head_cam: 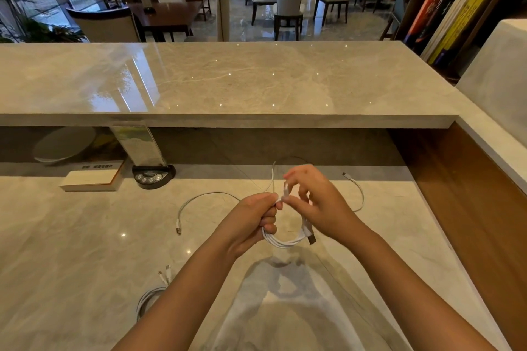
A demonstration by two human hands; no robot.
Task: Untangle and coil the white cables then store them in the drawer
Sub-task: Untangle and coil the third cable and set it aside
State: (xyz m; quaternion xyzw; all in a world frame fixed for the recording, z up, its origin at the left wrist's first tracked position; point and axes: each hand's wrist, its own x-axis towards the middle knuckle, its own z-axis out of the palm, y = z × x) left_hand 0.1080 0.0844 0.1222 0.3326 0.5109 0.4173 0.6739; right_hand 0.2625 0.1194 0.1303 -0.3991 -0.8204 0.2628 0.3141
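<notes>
Above the marble desk, my left hand [253,218] is closed around the top of a small white cable coil [285,241] that hangs below it, with a USB plug at its right side. My right hand [316,202] pinches the coil's free end, a white connector, between thumb and fingers right next to my left fist. A loose white cable [199,199] lies curved on the desk to the left, and another loose white cable [358,191] lies behind my right hand. A coiled white cable [151,298] rests near my left forearm. No drawer is in view.
A book [91,178] and a black round device [154,175] holding an acrylic sign stand at the back left under the raised marble counter [228,80]. A wooden side panel [470,185] closes the desk on the right.
</notes>
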